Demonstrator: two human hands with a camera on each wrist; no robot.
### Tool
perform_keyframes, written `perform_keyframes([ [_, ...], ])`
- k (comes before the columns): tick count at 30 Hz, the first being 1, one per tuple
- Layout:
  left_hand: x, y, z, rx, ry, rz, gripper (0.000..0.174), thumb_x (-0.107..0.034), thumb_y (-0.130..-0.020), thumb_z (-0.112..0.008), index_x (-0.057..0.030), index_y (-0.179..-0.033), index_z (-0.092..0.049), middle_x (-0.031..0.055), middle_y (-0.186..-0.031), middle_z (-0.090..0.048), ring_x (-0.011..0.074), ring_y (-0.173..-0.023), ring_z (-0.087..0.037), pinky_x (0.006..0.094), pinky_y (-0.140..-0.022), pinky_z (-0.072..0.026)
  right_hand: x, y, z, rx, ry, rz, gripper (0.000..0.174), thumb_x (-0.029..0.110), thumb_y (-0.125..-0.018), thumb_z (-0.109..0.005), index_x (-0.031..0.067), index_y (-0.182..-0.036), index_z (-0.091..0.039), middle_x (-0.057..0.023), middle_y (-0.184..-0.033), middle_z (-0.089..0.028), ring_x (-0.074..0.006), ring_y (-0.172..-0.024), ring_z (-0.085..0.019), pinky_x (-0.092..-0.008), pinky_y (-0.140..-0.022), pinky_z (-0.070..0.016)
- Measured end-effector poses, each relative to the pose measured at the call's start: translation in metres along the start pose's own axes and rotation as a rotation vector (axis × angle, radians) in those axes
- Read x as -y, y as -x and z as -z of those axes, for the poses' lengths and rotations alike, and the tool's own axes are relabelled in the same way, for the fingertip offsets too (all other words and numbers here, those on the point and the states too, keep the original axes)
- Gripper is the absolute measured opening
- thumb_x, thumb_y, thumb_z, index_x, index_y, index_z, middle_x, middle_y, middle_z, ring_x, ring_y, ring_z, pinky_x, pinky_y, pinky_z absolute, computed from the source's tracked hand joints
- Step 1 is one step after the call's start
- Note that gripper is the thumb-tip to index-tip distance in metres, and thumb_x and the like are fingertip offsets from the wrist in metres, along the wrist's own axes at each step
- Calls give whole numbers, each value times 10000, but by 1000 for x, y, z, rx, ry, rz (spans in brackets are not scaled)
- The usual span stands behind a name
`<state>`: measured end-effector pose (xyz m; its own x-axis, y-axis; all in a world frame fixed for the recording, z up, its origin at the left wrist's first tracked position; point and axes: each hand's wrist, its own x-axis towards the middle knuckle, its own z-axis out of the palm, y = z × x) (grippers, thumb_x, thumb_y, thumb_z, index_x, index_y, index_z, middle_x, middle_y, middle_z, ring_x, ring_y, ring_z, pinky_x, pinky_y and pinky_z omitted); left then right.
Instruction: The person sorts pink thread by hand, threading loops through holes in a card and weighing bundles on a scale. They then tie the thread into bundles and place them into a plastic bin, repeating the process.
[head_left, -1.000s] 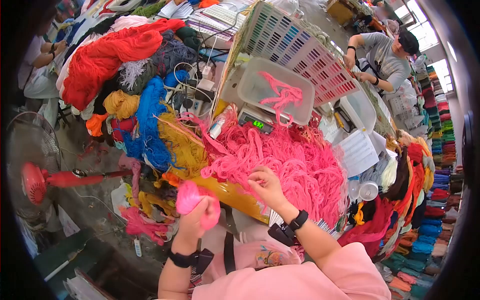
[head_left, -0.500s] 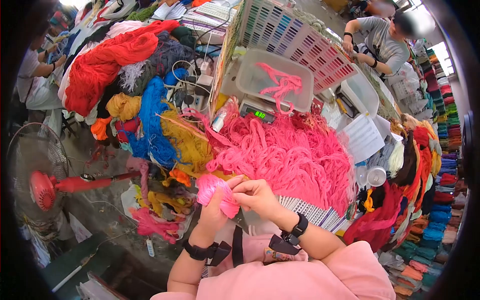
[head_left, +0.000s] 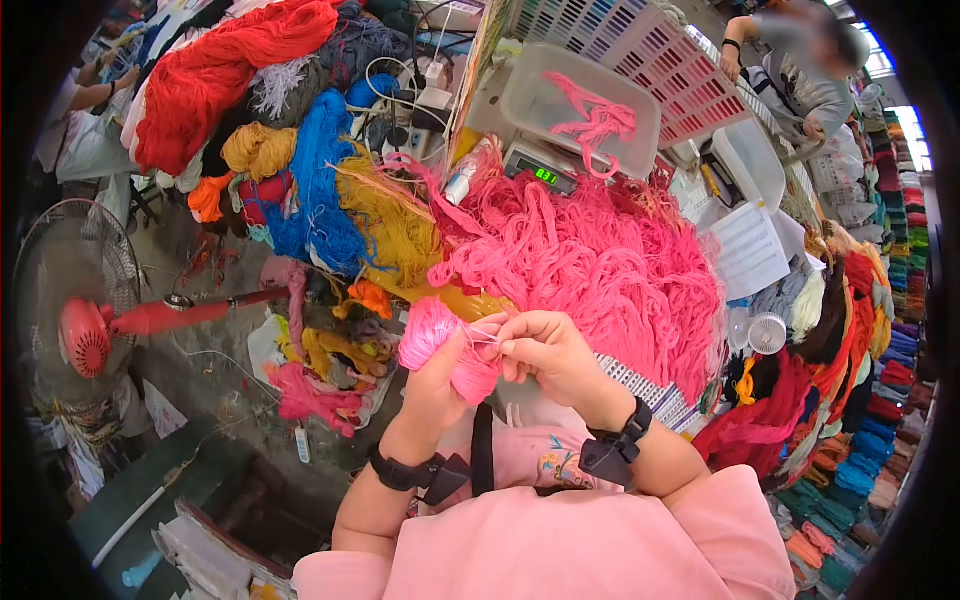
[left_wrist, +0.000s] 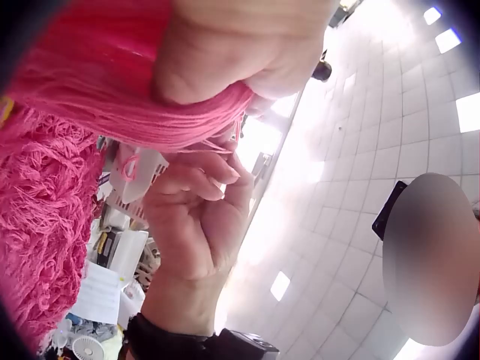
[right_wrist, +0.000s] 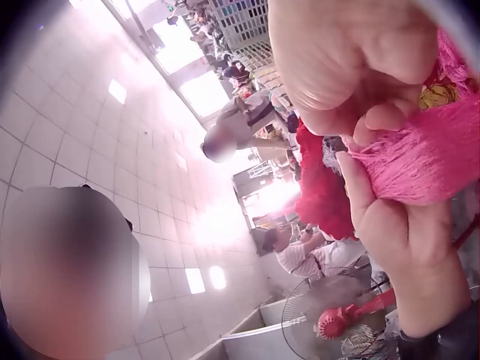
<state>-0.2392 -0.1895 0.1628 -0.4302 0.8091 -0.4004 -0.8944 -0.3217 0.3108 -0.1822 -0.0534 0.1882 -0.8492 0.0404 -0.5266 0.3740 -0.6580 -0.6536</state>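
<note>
Right hand [head_left: 550, 350]: a second ago it hung bare and apart in front of the loose pink pile [head_left: 600, 275], now it's come in to the pink skein [head_left: 428, 332]. Also the green readout [head_left: 546, 176] changed.
Left hand [head_left: 437, 370]: gripping the skein round its middle, thumb across the top.
Strand [head_left: 483, 338]: thin bit standing off the skein's right side, pinched between my right thumb and finger. Can't tell where its end is.
Pink skein: in my left hand, just left of the right one. Long axis seems to slant from ahead-left of the left hand to its right, so my grip goes across it.
What it hinges on, imo: that little gap between skein and right fingertips, with the strand bridging it. Left hand has the bulk, right only the strand.
In the way: mostly my own left thumb and fingers, they cover the middle.
Loose pink pile: straight ahead of my right hand, near but not between the hands.
Mustard yarn [head_left: 395, 212]: ahead of the left hand.
Striped stack [head_left: 650, 390]: right of the right hand.
Clear tub [head_left: 530, 90]: well ahead of both hands, pink yarn inside.
Red fan [head_left: 85, 338]: well off to my left hand's left.
</note>
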Motion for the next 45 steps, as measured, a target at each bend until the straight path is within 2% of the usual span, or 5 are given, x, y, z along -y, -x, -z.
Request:
perform_keyframes([
  [24,-5,16,6,164,-109,-112,464,-300,-851,-297,65,-1131,-359,161,-1184,-359,239,-1091,-365,346,-925,-267,-10,13,-33,-73,205,212,74,25,-717,-525,-4,-734,-592,-10,-764,-552,-41,-631,-473,-171,-528,-347],
  [35,-33,8,26,188,-148,-125,222,-198,-840,-396,-35,-724,-492,23,-671,-502,124,-624,-500,232,-592,-413,23,39,1,-28,5,-67,73,109,-752,-538,44,-760,-571,54,-565,-450,-14,-462,-353,-157,-409,-248],
  [39,-82,29,123,-181,462,-158,203,-190,-844,-397,-101,-663,-419,-62,-502,-333,8,-363,-281,146,-348,-248,65,40,96,-357,3,38,73,127,-753,-527,69,-724,-559,83,-449,-335,-24,-360,-291,-180,-335,-193],
  [43,-97,91,233,-1011,194,-464,161,-130,-819,-443,-109,-659,-432,-80,-482,-269,5,-390,-269,128,-355,-244,125,68,239,-806,-154,333,82,101,-760,-495,49,-697,-500,83,-449,-270,-25,-346,-237,-164,-306,-173],
  [45,-92,134,262,-1068,245,-501,106,-131,-815,-449,-106,-713,-463,-88,-498,-259,12,-401,-266,122,-365,-247,148,80,255,-762,-161,421,97,114,-767,-496,22,-741,-507,80,-455,-262,-26,-355,-241,-169,-318,-182],
])
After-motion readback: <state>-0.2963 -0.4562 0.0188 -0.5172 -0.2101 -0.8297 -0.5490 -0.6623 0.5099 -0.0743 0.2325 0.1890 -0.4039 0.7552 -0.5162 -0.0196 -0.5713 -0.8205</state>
